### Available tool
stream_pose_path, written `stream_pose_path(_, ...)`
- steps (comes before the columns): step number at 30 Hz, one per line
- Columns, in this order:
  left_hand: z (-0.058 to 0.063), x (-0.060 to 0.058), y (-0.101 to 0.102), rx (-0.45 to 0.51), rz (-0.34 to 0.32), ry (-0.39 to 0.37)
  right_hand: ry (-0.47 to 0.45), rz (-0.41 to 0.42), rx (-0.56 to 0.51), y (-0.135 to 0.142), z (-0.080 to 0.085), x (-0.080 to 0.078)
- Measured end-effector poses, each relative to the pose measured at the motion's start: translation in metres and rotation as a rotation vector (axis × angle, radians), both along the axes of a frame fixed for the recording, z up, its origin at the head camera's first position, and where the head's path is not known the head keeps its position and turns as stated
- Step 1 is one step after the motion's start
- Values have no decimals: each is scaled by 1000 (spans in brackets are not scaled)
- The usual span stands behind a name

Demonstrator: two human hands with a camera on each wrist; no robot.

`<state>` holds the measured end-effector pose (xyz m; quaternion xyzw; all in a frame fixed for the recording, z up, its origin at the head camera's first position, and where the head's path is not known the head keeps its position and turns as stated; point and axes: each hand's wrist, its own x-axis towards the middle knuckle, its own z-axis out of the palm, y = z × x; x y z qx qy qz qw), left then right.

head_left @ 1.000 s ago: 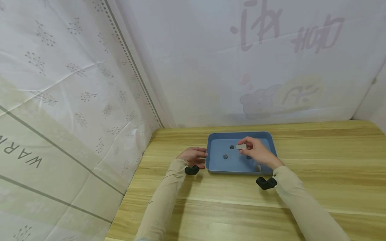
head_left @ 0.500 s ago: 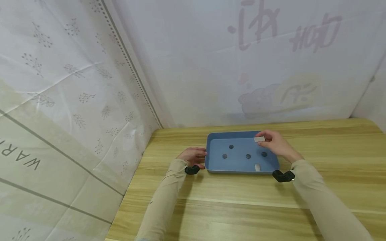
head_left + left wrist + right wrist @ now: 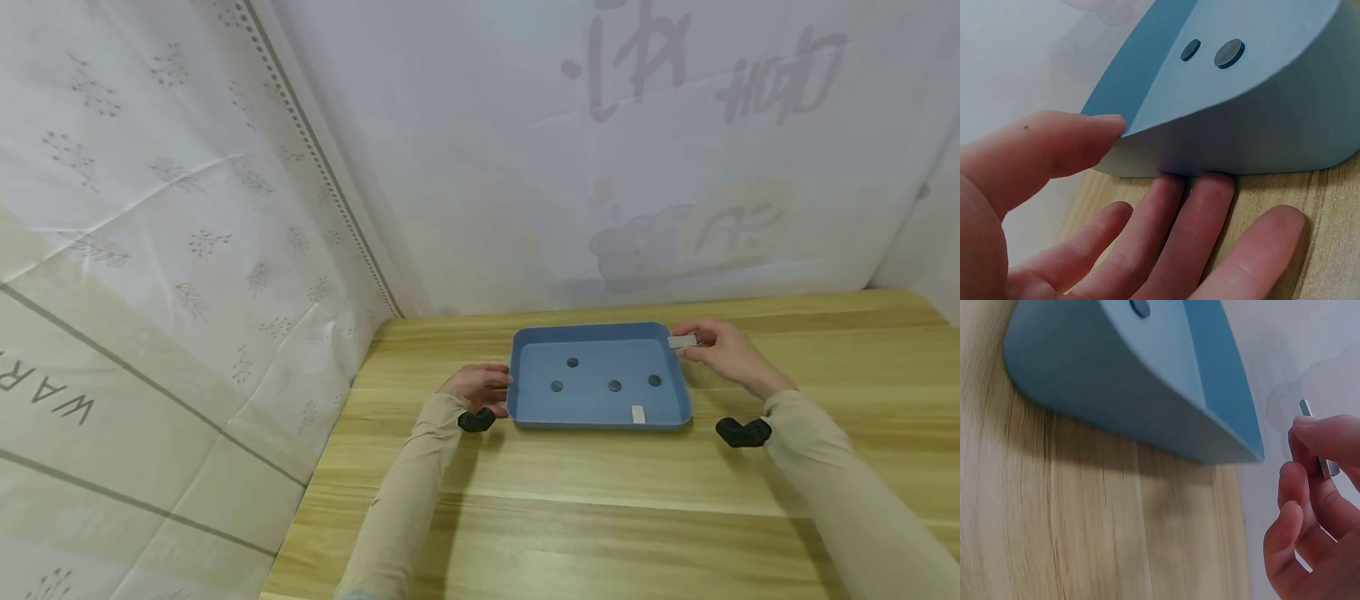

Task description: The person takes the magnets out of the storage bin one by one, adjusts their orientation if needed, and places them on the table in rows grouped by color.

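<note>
A shallow blue tray [image 3: 585, 427] stands on the wooden table. Beside its left wall is my left hand [image 3: 477, 388], fingers extended; in the left wrist view two fingertips meet the foot of the wall and the thumb [image 3: 1100, 134] lies at the rim. My right hand [image 3: 726, 354] pinches a small flat silver bar [image 3: 682, 341] between thumb and fingers, raised near the tray's back right corner. The right wrist view shows the bar [image 3: 1327, 467] edge-on, partly covered by the fingers. Several dark grey discs [image 3: 615, 386] and a second silver bar [image 3: 637, 414] lie inside the tray.
The wooden table [image 3: 540, 533] runs back to a printed white cloth [image 3: 480, 167]. Another patterned cloth [image 3: 187, 275] hangs along the left side. Each wrist carries a black device, one on the left wrist [image 3: 477, 420] and one on the right [image 3: 742, 432].
My right hand has carried the silver bar rightward from above the middle of the tray to its back right corner, uncovering discs beneath. My left hand stays at the left wall.
</note>
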<state>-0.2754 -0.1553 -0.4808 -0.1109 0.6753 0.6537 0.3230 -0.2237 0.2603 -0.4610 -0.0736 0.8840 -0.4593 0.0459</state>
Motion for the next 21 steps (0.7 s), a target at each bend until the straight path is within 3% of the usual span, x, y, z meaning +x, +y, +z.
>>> stream_pose_path(9,-5,-1,2,-1,73,23,10,-19,25,12,-4,1)
stream_pose_path(15,-8,-3,0,-18,75,31,16,-30,27,17,-6,0)
stream_pose_path(21,-2,0,-1,-22,74,32,3,-37,25,21,-9,-1)
